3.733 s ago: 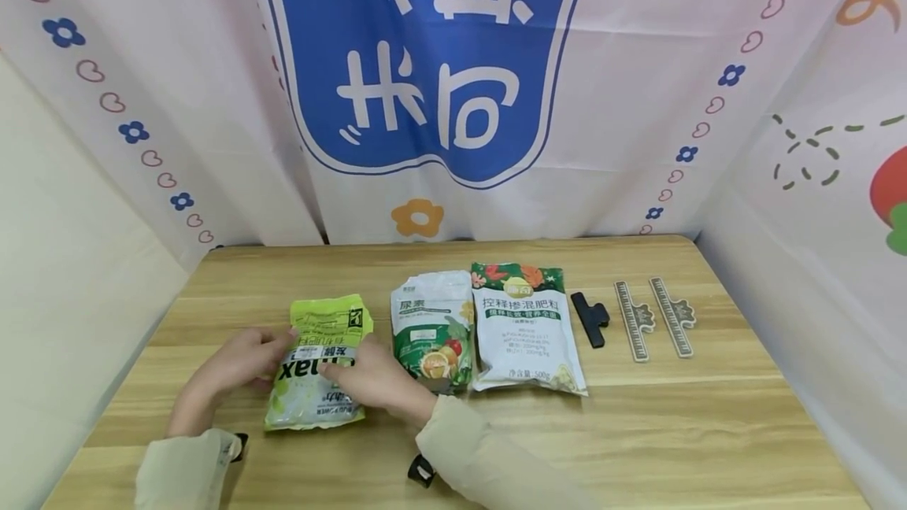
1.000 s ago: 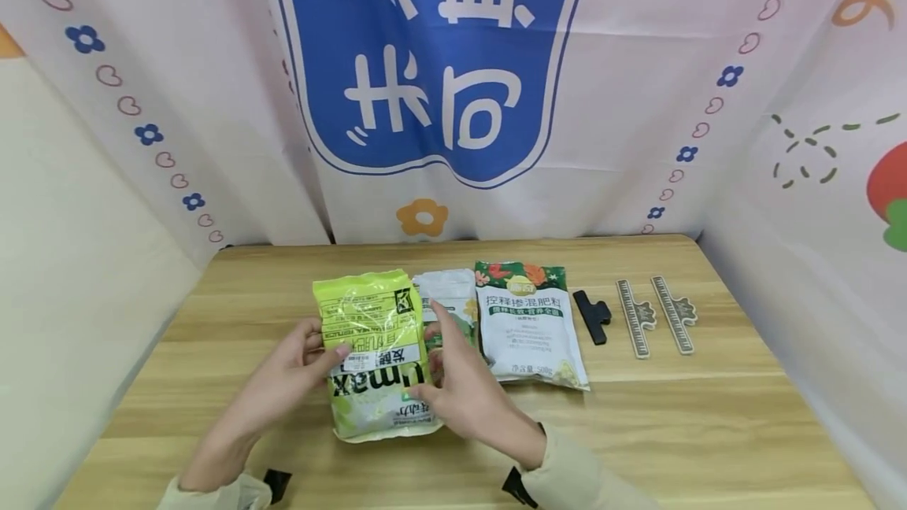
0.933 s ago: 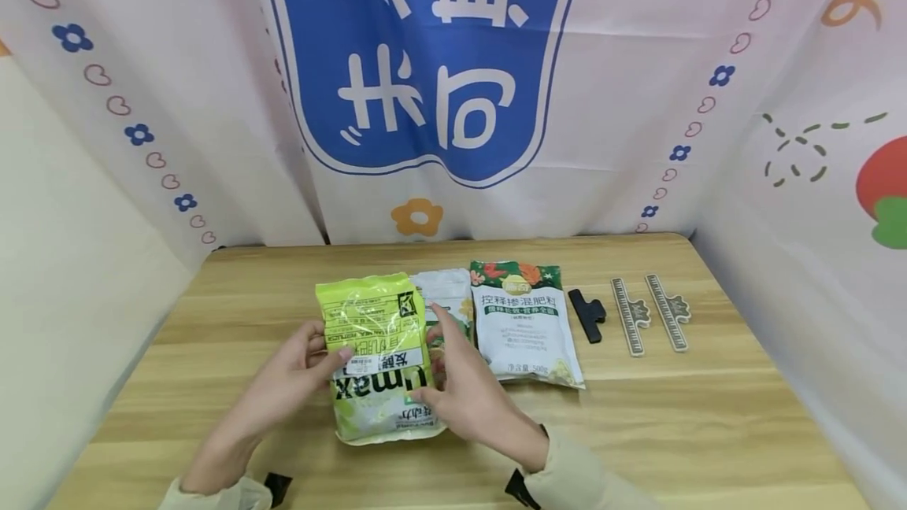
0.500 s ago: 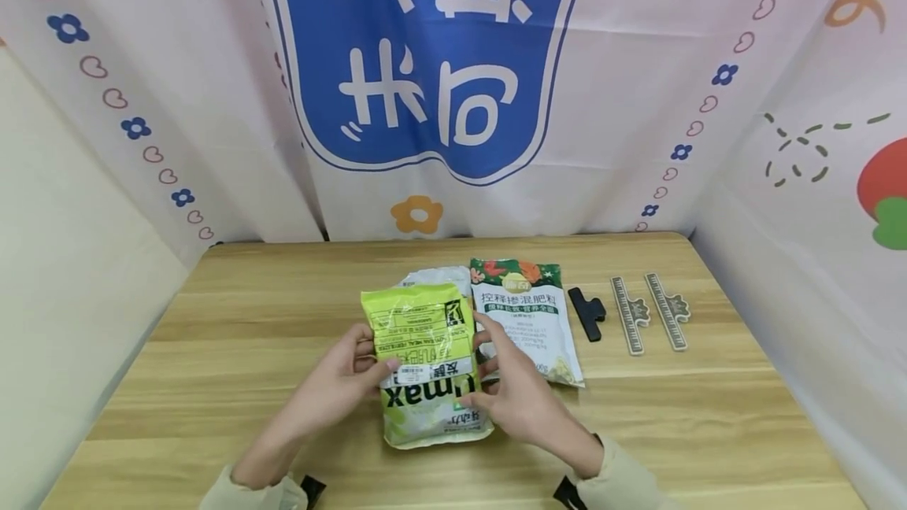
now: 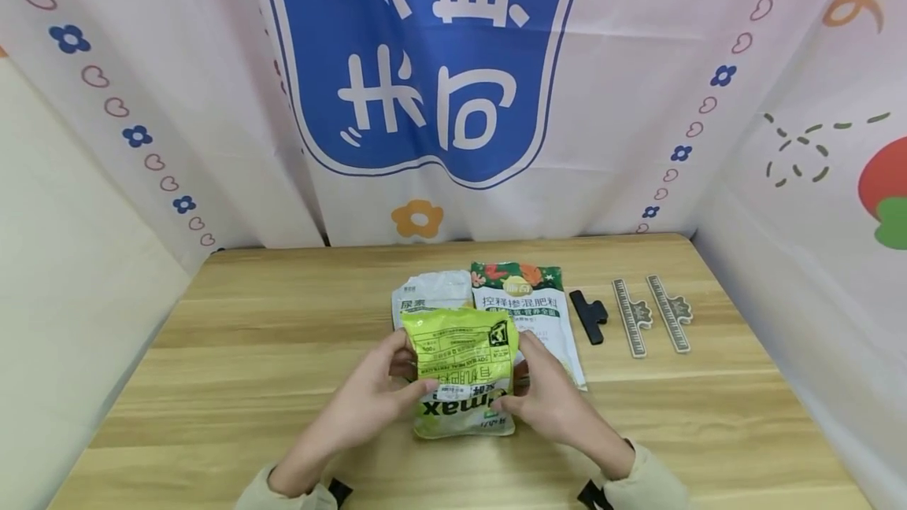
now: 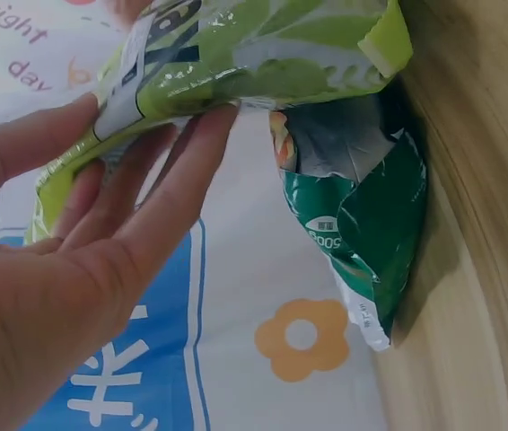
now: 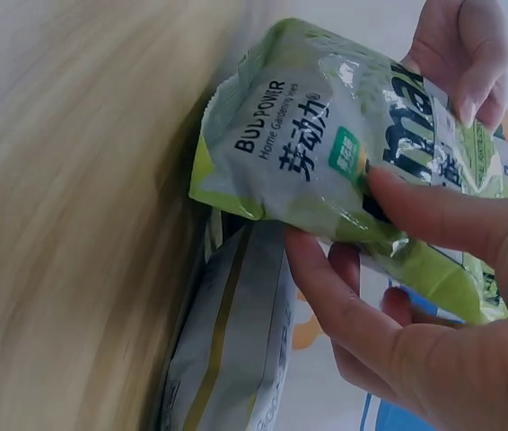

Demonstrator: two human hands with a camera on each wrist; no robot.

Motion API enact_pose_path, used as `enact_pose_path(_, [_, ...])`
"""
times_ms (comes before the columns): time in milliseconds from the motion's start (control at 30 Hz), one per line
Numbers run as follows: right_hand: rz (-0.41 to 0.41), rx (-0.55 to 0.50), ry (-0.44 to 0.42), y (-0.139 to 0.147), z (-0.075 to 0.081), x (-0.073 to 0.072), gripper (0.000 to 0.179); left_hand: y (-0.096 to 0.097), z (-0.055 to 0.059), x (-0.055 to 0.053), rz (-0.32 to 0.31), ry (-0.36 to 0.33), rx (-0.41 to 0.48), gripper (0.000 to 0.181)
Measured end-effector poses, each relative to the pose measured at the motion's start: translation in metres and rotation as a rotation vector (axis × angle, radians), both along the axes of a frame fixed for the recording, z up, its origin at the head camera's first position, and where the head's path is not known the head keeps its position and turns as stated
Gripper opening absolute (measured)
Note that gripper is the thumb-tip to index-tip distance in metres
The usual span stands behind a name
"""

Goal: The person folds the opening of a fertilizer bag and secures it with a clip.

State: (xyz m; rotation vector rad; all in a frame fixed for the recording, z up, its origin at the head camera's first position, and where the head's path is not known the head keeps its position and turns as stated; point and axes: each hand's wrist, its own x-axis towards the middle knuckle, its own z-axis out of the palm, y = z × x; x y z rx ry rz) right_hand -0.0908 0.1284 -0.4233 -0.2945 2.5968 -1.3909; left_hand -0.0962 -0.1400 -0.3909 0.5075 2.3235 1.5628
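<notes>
Both hands hold a yellow-green fertilizer bag (image 5: 464,352), its print upside down in the head view. My left hand (image 5: 383,388) grips its left edge, thumb on the front and fingers behind. On the opposite edge my right hand (image 5: 549,392) does the same, as the right wrist view shows with the bag's "BUD POWER" end (image 7: 267,135) tilted over the table. Behind it lies a white and green fertilizer bag (image 5: 435,290), partly covered in the head view; its green side (image 6: 362,224) shows in the left wrist view. A larger white fertilizer bag (image 5: 524,301) lies beside that one.
Right of the bags lie a black clip (image 5: 588,317) and two ruler-like clips with crown-shaped handles, the nearer (image 5: 633,317) and the farther (image 5: 669,313). A printed cloth (image 5: 425,211) hangs along the back edge of the wooden table (image 5: 248,321).
The yellow-green bag, lying at the left earlier, is now held in both hands and has moved right, in front of the white bags. Its top has tipped toward the camera.
</notes>
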Motion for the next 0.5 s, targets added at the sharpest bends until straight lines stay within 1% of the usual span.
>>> enact_pose_path(67, [0.010, 0.008, 0.019, 0.004, -0.001, -0.001, 0.085, 0.002, 0.000, 0.001, -0.006, 0.005, -0.005, 0.047])
enact_pose_path(133, [0.027, 0.010, 0.021, 0.007, -0.002, -0.001, 0.077, 0.002, 0.000, 0.001, -0.005, -0.011, -0.007, 0.049])
enact_pose_path(233, [0.071, 0.011, 0.010, 0.011, -0.004, 0.000, 0.063, 0.001, -0.004, 0.004, 0.017, -0.047, -0.019, 0.055])
enact_pose_path(333, [0.114, 0.013, 0.021, 0.014, -0.006, 0.000, 0.058, -0.002, -0.008, 0.006, 0.029, -0.074, -0.019, 0.058])
enact_pose_path(400, [0.138, 0.004, 0.057, 0.016, -0.006, 0.000, 0.057, -0.002, -0.010, 0.006, 0.021, -0.083, -0.004, 0.059])
enact_pose_path(467, [0.156, -0.012, 0.096, 0.017, -0.006, -0.002, 0.054, -0.002, -0.012, 0.007, 0.004, -0.071, 0.004, 0.059])
enact_pose_path(500, [0.163, -0.040, 0.101, 0.017, -0.006, -0.004, 0.049, -0.002, -0.013, 0.008, -0.006, -0.064, 0.010, 0.059])
